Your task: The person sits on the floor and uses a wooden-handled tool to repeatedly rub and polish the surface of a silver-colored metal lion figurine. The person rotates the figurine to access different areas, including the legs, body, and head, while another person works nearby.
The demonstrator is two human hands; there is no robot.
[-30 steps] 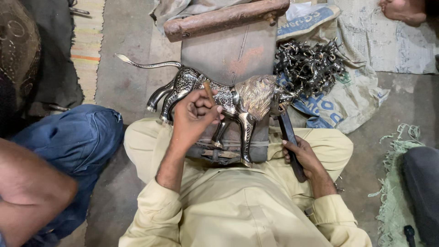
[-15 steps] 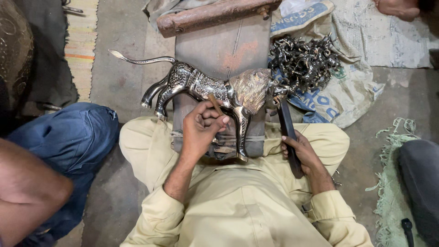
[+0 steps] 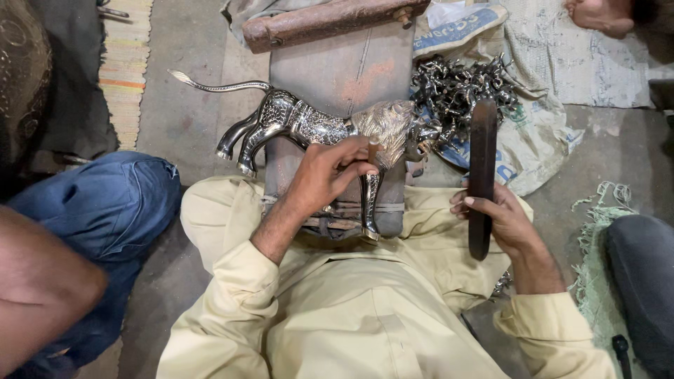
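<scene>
Chasing step, by the look. Lion (image 3: 309, 126) lies on its side across the wooden block (image 3: 344, 70). Left hand (image 3: 326, 172) pinches a small punch against its shoulder. Right hand (image 3: 502, 217) grips the raised dark bar (image 3: 482, 168). Next calls for a square blow on the punch.

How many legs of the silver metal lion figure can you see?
3. Two hind legs at the left, off the worn wooden block; one front leg below the left hand. A fourth may be hidden.

pile of small metal pieces (image 3: 460, 88), printed sack (image 3: 533, 133)
</scene>
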